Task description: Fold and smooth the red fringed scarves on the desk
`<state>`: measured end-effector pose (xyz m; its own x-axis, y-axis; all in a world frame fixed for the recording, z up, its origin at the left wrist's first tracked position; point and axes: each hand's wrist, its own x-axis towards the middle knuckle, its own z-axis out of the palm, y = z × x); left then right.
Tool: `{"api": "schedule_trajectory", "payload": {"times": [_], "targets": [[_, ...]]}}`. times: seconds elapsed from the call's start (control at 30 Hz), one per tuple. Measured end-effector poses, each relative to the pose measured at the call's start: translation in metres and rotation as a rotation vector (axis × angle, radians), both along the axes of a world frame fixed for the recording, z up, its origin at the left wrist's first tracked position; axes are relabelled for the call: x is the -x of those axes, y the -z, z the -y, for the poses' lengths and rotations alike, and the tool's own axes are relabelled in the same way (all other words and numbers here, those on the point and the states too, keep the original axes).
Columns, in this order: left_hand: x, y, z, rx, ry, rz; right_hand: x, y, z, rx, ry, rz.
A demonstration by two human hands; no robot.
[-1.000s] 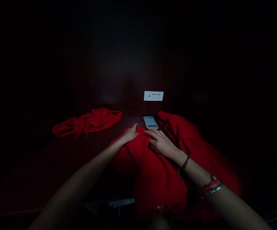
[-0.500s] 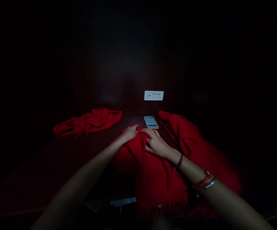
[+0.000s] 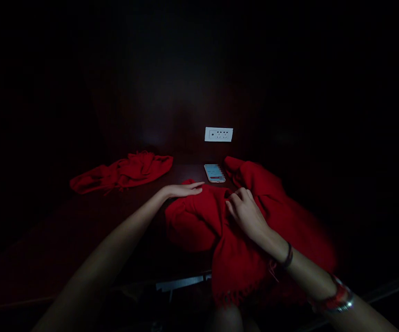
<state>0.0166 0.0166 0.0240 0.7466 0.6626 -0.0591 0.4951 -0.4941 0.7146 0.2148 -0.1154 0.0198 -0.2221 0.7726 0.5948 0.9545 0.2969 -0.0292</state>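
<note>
A large red fringed scarf [image 3: 199,221] lies bunched on a dark table in front of me and hangs over the near edge. My left hand [image 3: 182,189] lies flat with fingers stretched out on the scarf's far left edge. My right hand [image 3: 246,212] has its fingers curled, pinching a fold of the same red scarf near its middle. Bracelets sit on my right wrist. A lit phone [image 3: 214,173] lies just beyond both hands.
A second red scarf [image 3: 121,170] lies crumpled at the far left of the dark table [image 3: 82,221]. A white wall socket plate [image 3: 219,134] is mounted on the dark panel behind. The surroundings are very dim.
My right hand drew back to the right and curled into a pinch on the cloth. My left hand flattened out, fingers pointing right. The scarf's fold shifted rightwards.
</note>
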Motion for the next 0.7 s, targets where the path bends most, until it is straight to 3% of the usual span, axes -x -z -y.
{"api": "schedule_trajectory", "payload": {"times": [0.1,0.2,0.33,0.53,0.7], "targets": [[0.01,0.009,-0.005,0.021,-0.036,-0.074,-0.001,-0.005,-0.014,0.02,0.01,-0.08],[0.023,0.022,-0.013,-0.064,-0.081,-0.106,-0.011,-0.017,-0.023,0.054,-0.009,-0.169],[0.057,0.034,-0.019,-0.141,-0.185,-0.155,-0.035,-0.034,-0.024,0.204,0.03,-0.308],[0.106,0.035,-0.011,-0.189,-0.353,-0.169,-0.06,-0.03,-0.001,0.348,-0.053,-0.286],[0.107,0.029,-0.008,-0.194,-0.395,-0.177,-0.07,-0.031,0.02,0.423,-0.135,-0.257]]}}
